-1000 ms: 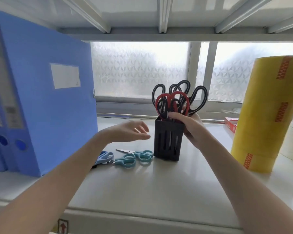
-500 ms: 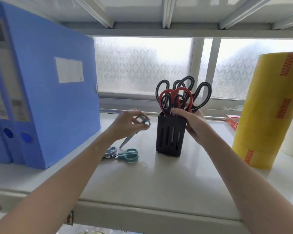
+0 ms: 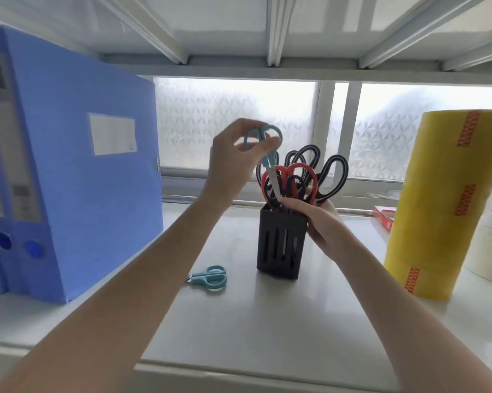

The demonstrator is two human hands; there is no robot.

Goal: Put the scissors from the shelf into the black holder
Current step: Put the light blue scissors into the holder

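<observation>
A black slotted holder stands upright mid-shelf with several black and red scissors sticking out of it. My left hand pinches the handles of teal scissors, blades pointing down with the tip at the holder's mouth. Around the holder's right side and top rim, my right hand keeps a grip. Another pair of teal scissors lies flat on the shelf, left of the holder and partly behind my left forearm.
Blue box files stand at the left. A tall stack of yellow tape rolls and white tape rolls fill the right. A red box lies behind. The upper shelf hangs low overhead.
My left hand lifted one pair of teal scissors off the shelf and carried it up and right to above the holder. My right hand stayed on the holder.
</observation>
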